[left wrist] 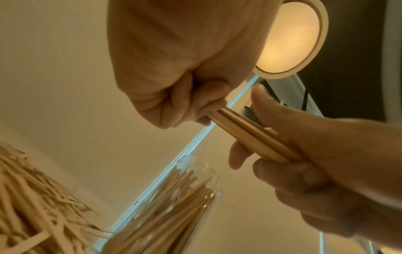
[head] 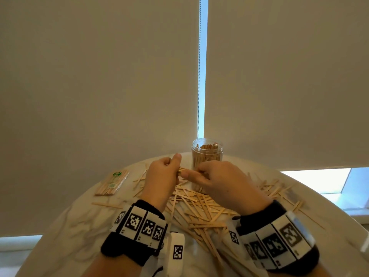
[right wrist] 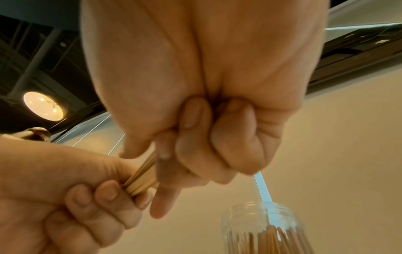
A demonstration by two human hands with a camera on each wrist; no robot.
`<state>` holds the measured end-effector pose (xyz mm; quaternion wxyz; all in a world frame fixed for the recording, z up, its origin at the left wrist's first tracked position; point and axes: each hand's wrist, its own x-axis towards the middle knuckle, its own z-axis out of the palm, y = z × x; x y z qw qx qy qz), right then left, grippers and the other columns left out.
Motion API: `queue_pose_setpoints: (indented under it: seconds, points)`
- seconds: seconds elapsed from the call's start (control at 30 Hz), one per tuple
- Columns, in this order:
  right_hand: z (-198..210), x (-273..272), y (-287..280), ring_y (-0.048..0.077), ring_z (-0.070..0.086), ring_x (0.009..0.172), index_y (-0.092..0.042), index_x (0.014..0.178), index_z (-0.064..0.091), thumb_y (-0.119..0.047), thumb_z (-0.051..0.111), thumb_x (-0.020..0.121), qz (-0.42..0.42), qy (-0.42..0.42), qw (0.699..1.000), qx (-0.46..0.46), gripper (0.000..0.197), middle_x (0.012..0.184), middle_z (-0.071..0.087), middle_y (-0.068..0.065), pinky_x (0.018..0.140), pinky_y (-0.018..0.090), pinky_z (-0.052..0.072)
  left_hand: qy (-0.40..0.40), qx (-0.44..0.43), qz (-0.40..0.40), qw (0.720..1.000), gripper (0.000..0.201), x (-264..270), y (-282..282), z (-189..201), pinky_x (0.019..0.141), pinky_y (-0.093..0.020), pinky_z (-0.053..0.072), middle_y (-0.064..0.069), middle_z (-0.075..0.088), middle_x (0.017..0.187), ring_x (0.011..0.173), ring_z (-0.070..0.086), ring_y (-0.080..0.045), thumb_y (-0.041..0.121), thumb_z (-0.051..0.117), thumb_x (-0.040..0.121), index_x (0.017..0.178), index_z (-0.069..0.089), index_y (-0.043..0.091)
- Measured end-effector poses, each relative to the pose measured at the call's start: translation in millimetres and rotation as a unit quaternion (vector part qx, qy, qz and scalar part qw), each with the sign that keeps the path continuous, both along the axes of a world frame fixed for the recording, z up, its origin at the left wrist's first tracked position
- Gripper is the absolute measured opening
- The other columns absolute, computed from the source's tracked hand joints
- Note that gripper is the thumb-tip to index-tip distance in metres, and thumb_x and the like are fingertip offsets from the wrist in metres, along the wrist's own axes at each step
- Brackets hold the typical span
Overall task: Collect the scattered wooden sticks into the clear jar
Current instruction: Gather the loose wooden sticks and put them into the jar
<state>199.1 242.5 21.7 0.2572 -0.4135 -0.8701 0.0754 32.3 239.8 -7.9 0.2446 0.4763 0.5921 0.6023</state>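
Head view: above a round, pale marbled bench [head: 83,222], the left hand [head: 161,176] and the right hand [head: 217,180] meet, both wrapped round one small bundle of flat wooden sticks [head: 182,170] held level between them. Just behind the hands stands a clear plastic jar [head: 207,152], upright and open-topped, already packed with sticks on end. A loose heap of pale wooden sticks [head: 199,212] lies scattered on the bench under and between the wrists, spreading out to the right. At the left of the bench lies a sealed clear packet of sticks with a green label [head: 112,183], well apart from the heap. Both wrists carry black bands with black-and-white square markers [head: 142,224].

Left wrist view: the left hand [left wrist: 180,72] has its fingers curled tight on one end of the bundle [left wrist: 245,135]; the right hand [left wrist: 322,165] clamps the other end. The jar [left wrist: 174,206] sits below, the heap [left wrist: 32,197] beside it. A round ceiling lamp [left wrist: 291,36] glows overhead.

Right wrist view: the right hand [right wrist: 195,103] curls round the bundle [right wrist: 141,178], as does the left hand [right wrist: 76,189]; the jar [right wrist: 263,228] is at lower right.
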Motion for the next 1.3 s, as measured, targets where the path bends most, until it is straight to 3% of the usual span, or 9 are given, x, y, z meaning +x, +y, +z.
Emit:
queue_pose_setpoints:
  seconds: [0.2,0.33,0.47,0.53,0.6,0.7,0.8,1.03,1.3]
  points:
    - [12,19,5,0.004,0.048,0.046,-0.025,0.072,0.068,-0.076,0.039,0.089,-0.058,0.002,0.998,-0.030,0.061,0.050,0.053,-0.005,0.052,0.023,0.038,-0.115,-0.038,-0.053,0.991,0.067,11,-2,1,0.046,-0.025,0.042,-0.007,0.067,0.064,0.046,0.054,-0.014,0.065,0.029,0.099,0.097,0.067,0.010]
    - [40,44,25,0.009,0.052,0.050,-0.028,0.075,0.069,-0.071,0.042,0.092,-0.136,0.001,0.990,-0.039,0.053,0.054,0.056,-0.004,0.052,0.025,0.039,-0.071,-0.060,-0.073,0.993,0.037,14,10,8,0.070,-0.030,0.057,-0.006,0.071,0.103,0.085,0.066,-0.015,0.041,0.053,0.101,0.128,0.054,0.015]
    - [79,44,71,0.015,0.060,0.066,-0.024,0.084,0.075,-0.073,0.042,0.091,-0.205,-0.084,0.974,-0.037,0.059,0.067,0.063,-0.002,0.067,0.032,0.047,0.076,-0.092,-0.138,0.983,0.115,21,51,17,0.108,-0.042,0.044,0.002,0.049,0.138,0.126,0.050,-0.018,0.061,0.084,0.066,0.154,0.018,0.029]
    - [96,31,90,0.018,0.062,0.078,-0.023,0.086,0.076,-0.071,0.042,0.093,-0.208,-0.181,0.960,-0.036,0.060,0.076,0.065,-0.001,0.078,0.036,0.048,0.109,-0.104,-0.129,0.980,0.153,29,74,19,0.116,-0.049,0.035,-0.005,0.044,0.150,0.139,0.042,-0.025,0.080,0.085,0.036,0.156,0.000,0.036]
    - [111,13,99,0.015,0.059,0.075,-0.021,0.084,0.076,-0.062,0.043,0.098,-0.191,-0.294,0.936,-0.024,0.055,0.073,0.062,-0.003,0.075,0.032,0.043,0.109,-0.125,-0.123,0.978,0.167,39,87,20,0.117,-0.050,0.033,-0.010,0.041,0.154,0.144,0.037,-0.029,0.080,0.086,0.029,0.156,-0.012,0.033]
    - [114,-12,110,0.010,0.051,0.061,-0.016,0.077,0.063,-0.054,0.052,0.098,-0.173,-0.409,0.896,0.007,0.044,0.067,0.057,-0.005,0.060,0.027,0.038,0.102,-0.124,-0.104,0.981,0.151,48,97,13,0.112,-0.044,0.037,-0.013,0.035,0.156,0.141,0.038,-0.030,0.058,0.093,0.051,0.158,-0.008,0.024]
    - [99,-30,129,0.010,0.052,0.059,-0.014,0.077,0.062,-0.047,0.068,0.091,-0.144,-0.445,0.879,0.091,0.036,0.066,0.055,-0.006,0.065,0.029,0.050,0.104,-0.093,-0.073,0.987,0.127,48,97,-1,0.107,-0.038,0.044,-0.008,0.040,0.147,0.132,0.046,-0.026,0.041,0.094,0.063,0.156,0.010,0.018]
    - [87,-47,135,0.018,0.066,0.083,-0.012,0.082,0.064,-0.042,0.075,0.086,-0.105,-0.388,0.914,0.060,0.032,0.083,0.066,0.001,0.079,0.031,0.059,0.105,-0.094,-0.067,0.988,0.114,50,92,1,0.104,-0.037,0.042,-0.009,0.037,0.149,0.133,0.044,-0.028,0.033,0.090,0.072,0.155,0.013,0.019]
    - [65,-46,142,0.019,0.065,0.078,-0.015,0.072,0.065,-0.026,0.067,0.091,-0.111,-0.341,0.934,0.003,0.021,0.080,0.067,0.002,0.081,0.033,0.059,0.101,-0.114,-0.065,0.986,0.117,51,90,1,0.111,-0.045,0.042,-0.009,0.036,0.150,0.135,0.044,-0.031,0.035,0.089,0.072,0.156,0.009,0.022]
